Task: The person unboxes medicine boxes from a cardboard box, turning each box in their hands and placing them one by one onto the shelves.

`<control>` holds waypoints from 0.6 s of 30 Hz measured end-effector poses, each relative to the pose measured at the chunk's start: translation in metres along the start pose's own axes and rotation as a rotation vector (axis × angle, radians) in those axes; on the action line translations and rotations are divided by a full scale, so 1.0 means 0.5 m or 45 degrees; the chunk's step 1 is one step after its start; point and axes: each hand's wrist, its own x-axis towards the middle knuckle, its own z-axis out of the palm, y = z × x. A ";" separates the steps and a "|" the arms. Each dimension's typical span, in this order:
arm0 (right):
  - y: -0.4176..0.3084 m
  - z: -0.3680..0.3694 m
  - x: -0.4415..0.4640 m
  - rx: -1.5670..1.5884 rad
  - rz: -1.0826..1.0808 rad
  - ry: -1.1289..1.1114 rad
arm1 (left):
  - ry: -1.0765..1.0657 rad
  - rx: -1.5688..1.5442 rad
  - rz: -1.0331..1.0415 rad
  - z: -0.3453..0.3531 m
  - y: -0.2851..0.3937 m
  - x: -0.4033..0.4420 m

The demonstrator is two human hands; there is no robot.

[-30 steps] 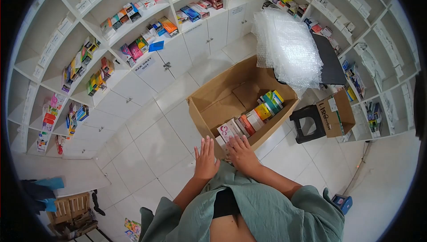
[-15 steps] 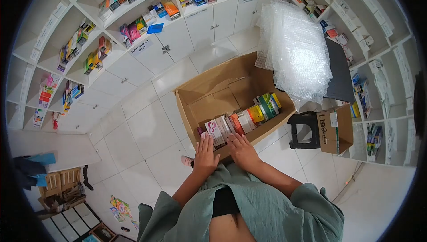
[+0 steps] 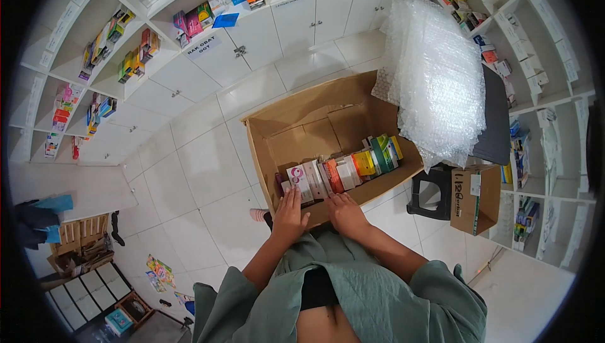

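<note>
A large open cardboard box stands in front of me with a row of small medicine boxes along its near side. At the left end of that row is a white box with a pink mark. My left hand lies over the near edge with fingers stretched out, their tips at the white box. My right hand rests on the near edge further right, its fingers extended by the middle of the row. Neither hand holds anything.
Bubble wrap covers part of a black chair beyond the box's right end. A black stool and a smaller carton stand to the right. Curved white shelves with medicine boxes surround the tiled floor.
The view has shifted, and the large box appears further left. My left hand has moved from beside the box onto its near edge, by the white box. My right hand stays at the near edge.
</note>
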 end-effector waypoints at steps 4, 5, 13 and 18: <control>0.036 0.012 0.025 0.064 0.047 -0.072 | -0.090 0.029 -0.033 0.032 -0.019 0.025; 0.047 0.010 0.037 0.084 0.076 -0.128 | -0.113 0.023 -0.038 0.039 -0.025 0.032; 0.221 0.114 0.168 -0.072 0.276 -0.302 | -0.195 0.024 0.005 0.107 -0.058 0.115; 0.295 0.191 0.229 -0.314 0.241 -0.418 | -0.501 -0.037 -0.181 0.184 -0.078 0.176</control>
